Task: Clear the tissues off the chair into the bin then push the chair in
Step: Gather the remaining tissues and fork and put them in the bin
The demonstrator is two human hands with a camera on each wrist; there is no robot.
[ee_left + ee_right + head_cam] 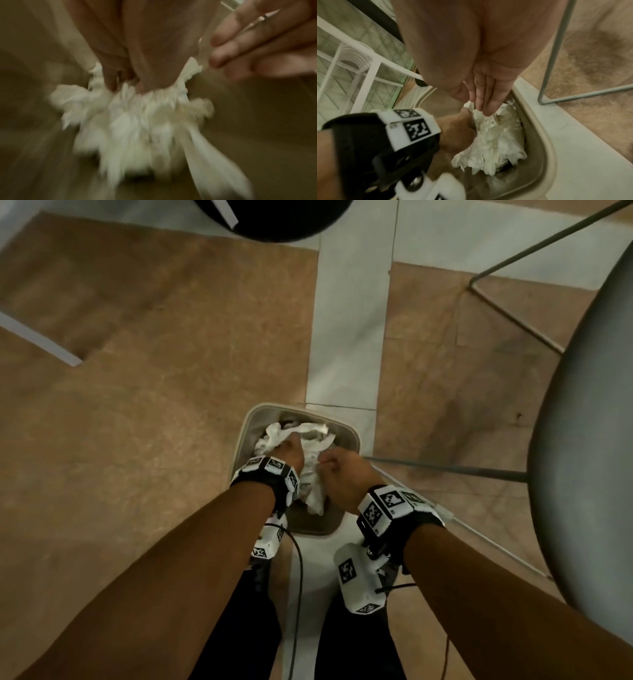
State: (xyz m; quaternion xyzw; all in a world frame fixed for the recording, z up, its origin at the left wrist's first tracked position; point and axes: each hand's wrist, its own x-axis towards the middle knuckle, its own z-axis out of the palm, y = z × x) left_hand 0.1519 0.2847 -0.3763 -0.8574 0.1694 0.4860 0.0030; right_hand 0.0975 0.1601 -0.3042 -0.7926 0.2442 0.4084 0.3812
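A wad of white tissues sits in the mouth of a beige bin on the floor in front of me. My left hand grips the wad from above, fingers dug into it. My right hand is beside it on the right. In the right wrist view its fingers are straight and together, with their tips touching the tissues inside the bin rim. The chair's grey seat stands at the right edge of the head view, and what shows of it is bare.
The chair's thin metal legs run along the floor close to the bin's right side. A black round object lies at the top, a white bar at the left. A white frame stands behind the bin. My legs are below.
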